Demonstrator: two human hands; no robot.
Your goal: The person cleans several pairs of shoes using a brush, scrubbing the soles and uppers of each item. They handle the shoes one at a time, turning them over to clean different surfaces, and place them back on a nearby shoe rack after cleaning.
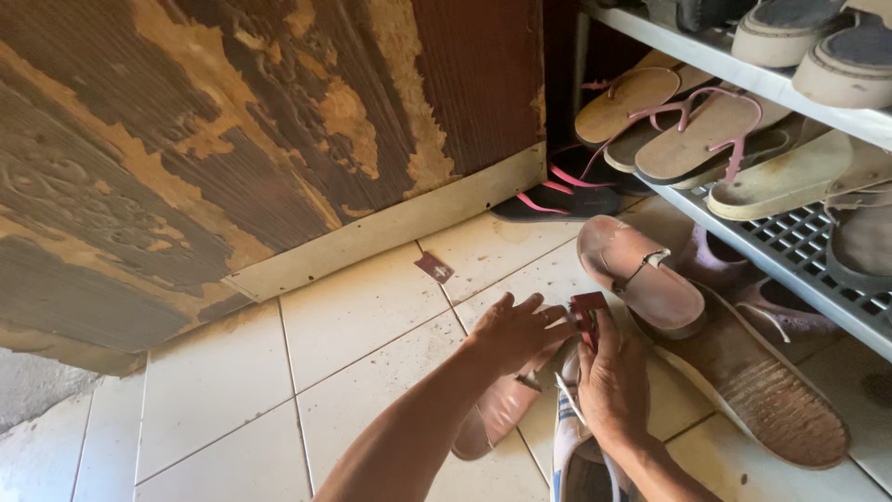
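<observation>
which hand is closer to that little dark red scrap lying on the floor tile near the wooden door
Left. The left hand lies just below and right of the dark red scrap, apart from it. The right hand is farther right and lower, its fingers on a small red object.

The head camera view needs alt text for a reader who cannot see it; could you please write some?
Two bare hands meet over a tiled floor: the right hand pinches a small dark red card and the left hand touches it, above a pink sandal. Another pink sandal lies beside a shoe rack holding flip-flops, near a worn wooden door.
</observation>
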